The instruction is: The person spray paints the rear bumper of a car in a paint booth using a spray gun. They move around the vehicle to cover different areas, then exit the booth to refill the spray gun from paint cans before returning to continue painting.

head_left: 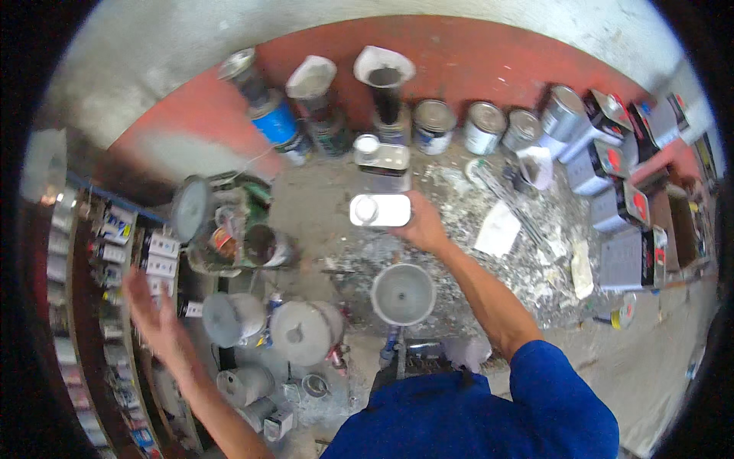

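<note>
My right hand (423, 226) grips a white rectangular can (380, 210) with a round cap on top, held above the floor. Just behind it stands a grey metal rectangular can (382, 164). Below my right hand a grey funnel (403, 293) sits upright in a bottle. My left hand (153, 314) is stretched out to the left with fingers spread, holding nothing, close to the shelf of small boxes (157, 256) and to a round grey lid (222, 317).
A row of paint tins (485, 126) and cans lines the red wall band at the back. Square tins (623, 206) are stacked at right. A cluster of open, dirty tins (245, 237) and lidded pots (306, 330) stands left of centre. Paper scraps (497, 228) litter the floor.
</note>
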`<move>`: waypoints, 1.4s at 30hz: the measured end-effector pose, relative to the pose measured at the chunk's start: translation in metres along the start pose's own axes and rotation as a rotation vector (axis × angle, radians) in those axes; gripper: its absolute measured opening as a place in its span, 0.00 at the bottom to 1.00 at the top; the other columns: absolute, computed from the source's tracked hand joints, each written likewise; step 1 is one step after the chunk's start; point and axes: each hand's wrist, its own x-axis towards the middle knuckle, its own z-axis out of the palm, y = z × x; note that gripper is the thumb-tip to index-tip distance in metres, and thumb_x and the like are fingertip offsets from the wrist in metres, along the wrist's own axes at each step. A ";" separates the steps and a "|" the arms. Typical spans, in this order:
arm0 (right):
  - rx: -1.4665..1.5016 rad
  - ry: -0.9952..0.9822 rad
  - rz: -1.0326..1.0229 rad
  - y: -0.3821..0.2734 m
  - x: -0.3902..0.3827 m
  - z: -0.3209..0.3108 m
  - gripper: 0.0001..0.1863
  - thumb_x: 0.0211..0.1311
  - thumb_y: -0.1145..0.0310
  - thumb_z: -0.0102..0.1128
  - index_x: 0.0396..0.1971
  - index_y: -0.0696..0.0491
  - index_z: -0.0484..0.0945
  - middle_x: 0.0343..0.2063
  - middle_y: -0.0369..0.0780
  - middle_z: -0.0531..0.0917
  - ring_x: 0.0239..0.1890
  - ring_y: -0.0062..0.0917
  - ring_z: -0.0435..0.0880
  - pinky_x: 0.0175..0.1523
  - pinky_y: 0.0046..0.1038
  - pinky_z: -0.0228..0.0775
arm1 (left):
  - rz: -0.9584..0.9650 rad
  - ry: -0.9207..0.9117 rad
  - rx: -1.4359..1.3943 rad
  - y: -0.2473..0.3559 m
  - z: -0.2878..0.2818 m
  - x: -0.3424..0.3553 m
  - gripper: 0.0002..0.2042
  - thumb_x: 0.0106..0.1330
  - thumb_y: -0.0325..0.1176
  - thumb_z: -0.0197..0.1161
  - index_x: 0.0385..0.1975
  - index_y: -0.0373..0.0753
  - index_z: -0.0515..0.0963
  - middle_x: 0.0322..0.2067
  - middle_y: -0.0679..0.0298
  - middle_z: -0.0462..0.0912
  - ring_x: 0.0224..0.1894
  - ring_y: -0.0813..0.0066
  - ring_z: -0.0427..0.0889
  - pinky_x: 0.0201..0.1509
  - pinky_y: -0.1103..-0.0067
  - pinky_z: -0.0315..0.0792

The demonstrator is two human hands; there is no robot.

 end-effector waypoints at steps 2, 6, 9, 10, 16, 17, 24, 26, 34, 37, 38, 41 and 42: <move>0.037 0.036 -0.048 -0.016 -0.027 -0.019 0.32 0.41 0.70 0.75 0.51 0.52 0.72 0.47 0.47 0.79 0.52 0.47 0.79 0.55 0.40 0.73 | 0.050 0.016 0.075 0.024 -0.032 -0.022 0.40 0.65 0.40 0.65 0.74 0.38 0.51 0.73 0.54 0.54 0.75 0.58 0.53 0.76 0.57 0.52; 0.017 0.227 -0.261 -0.007 -0.092 -0.059 0.37 0.35 0.72 0.76 0.53 0.54 0.72 0.55 0.45 0.78 0.58 0.42 0.78 0.62 0.40 0.71 | 0.125 0.180 0.008 0.105 -0.037 -0.073 0.28 0.63 0.35 0.70 0.61 0.33 0.68 0.57 0.50 0.74 0.59 0.56 0.74 0.62 0.63 0.69; -0.153 0.337 -0.285 0.016 -0.161 -0.130 0.37 0.35 0.71 0.76 0.53 0.55 0.73 0.56 0.44 0.79 0.60 0.40 0.78 0.65 0.43 0.69 | 0.187 0.147 -0.041 0.122 -0.005 -0.096 0.14 0.65 0.30 0.68 0.44 0.28 0.76 0.46 0.51 0.80 0.49 0.62 0.80 0.51 0.67 0.76; -0.196 0.366 -0.265 0.015 -0.183 -0.147 0.35 0.38 0.71 0.76 0.53 0.56 0.73 0.55 0.45 0.80 0.59 0.41 0.79 0.66 0.43 0.69 | 0.136 0.090 -0.053 0.115 -0.015 -0.114 0.09 0.64 0.28 0.67 0.38 0.30 0.77 0.42 0.52 0.81 0.45 0.63 0.80 0.47 0.67 0.76; -0.252 0.241 -0.314 0.004 -0.279 -0.201 0.34 0.38 0.67 0.74 0.51 0.59 0.74 0.54 0.46 0.80 0.59 0.44 0.79 0.64 0.48 0.69 | 0.174 -0.799 0.227 0.159 0.078 -0.211 0.11 0.60 0.20 0.65 0.44 0.31 0.83 0.38 0.51 0.84 0.38 0.62 0.82 0.44 0.67 0.77; -0.230 0.222 -0.339 -0.005 -0.285 -0.199 0.36 0.35 0.70 0.72 0.52 0.58 0.74 0.56 0.45 0.79 0.61 0.42 0.78 0.66 0.48 0.67 | 0.261 -0.940 0.281 0.157 0.098 -0.222 0.13 0.61 0.24 0.64 0.46 0.35 0.82 0.44 0.54 0.83 0.43 0.62 0.80 0.47 0.67 0.76; -0.144 0.096 -0.252 -0.003 -0.329 -0.203 0.42 0.25 0.73 0.73 0.54 0.55 0.74 0.58 0.42 0.78 0.63 0.38 0.76 0.68 0.44 0.67 | 1.099 -1.556 0.244 0.137 0.221 -0.256 0.20 0.58 0.31 0.58 0.52 0.41 0.81 0.54 0.61 0.81 0.53 0.65 0.77 0.52 0.75 0.74; -0.100 0.031 -0.273 0.002 -0.332 -0.203 0.42 0.25 0.72 0.74 0.54 0.55 0.74 0.58 0.42 0.78 0.63 0.37 0.76 0.68 0.43 0.68 | 1.234 -1.583 0.199 0.135 0.219 -0.255 0.20 0.57 0.31 0.59 0.51 0.39 0.80 0.56 0.60 0.79 0.52 0.66 0.78 0.52 0.75 0.75; 0.158 -0.164 -0.232 0.012 -0.320 -0.200 0.38 0.34 0.67 0.76 0.53 0.54 0.75 0.54 0.44 0.80 0.57 0.42 0.81 0.61 0.40 0.73 | 1.509 -1.504 0.098 0.139 0.224 -0.247 0.16 0.57 0.35 0.58 0.44 0.38 0.79 0.44 0.65 0.77 0.47 0.71 0.76 0.49 0.80 0.72; 0.235 -0.200 -0.236 0.004 -0.312 -0.197 0.35 0.37 0.67 0.76 0.52 0.53 0.75 0.53 0.45 0.81 0.56 0.44 0.81 0.58 0.39 0.75 | 1.439 -1.470 -0.007 0.120 0.221 -0.257 0.10 0.59 0.36 0.57 0.38 0.41 0.76 0.38 0.68 0.73 0.41 0.75 0.74 0.42 0.81 0.69; 0.264 -0.215 -0.228 -0.001 -0.310 -0.196 0.35 0.38 0.67 0.76 0.52 0.53 0.75 0.53 0.45 0.81 0.56 0.44 0.81 0.58 0.39 0.75 | 1.423 -1.477 -0.040 0.115 0.218 -0.260 0.09 0.59 0.37 0.57 0.37 0.42 0.75 0.37 0.68 0.72 0.40 0.75 0.74 0.42 0.81 0.68; 0.255 -0.208 -0.159 -0.003 -0.315 -0.185 0.34 0.36 0.68 0.78 0.50 0.54 0.76 0.52 0.46 0.82 0.55 0.44 0.82 0.57 0.38 0.76 | 1.226 -1.492 -0.085 0.099 0.212 -0.265 0.07 0.60 0.36 0.58 0.34 0.42 0.74 0.30 0.67 0.70 0.34 0.73 0.74 0.36 0.78 0.68; 0.240 -0.199 -0.109 -0.003 -0.317 -0.181 0.34 0.36 0.68 0.80 0.49 0.55 0.75 0.51 0.47 0.82 0.55 0.43 0.82 0.56 0.37 0.76 | 1.106 -1.499 -0.042 0.091 0.209 -0.265 0.07 0.60 0.36 0.59 0.34 0.42 0.74 0.29 0.67 0.69 0.33 0.72 0.74 0.35 0.76 0.68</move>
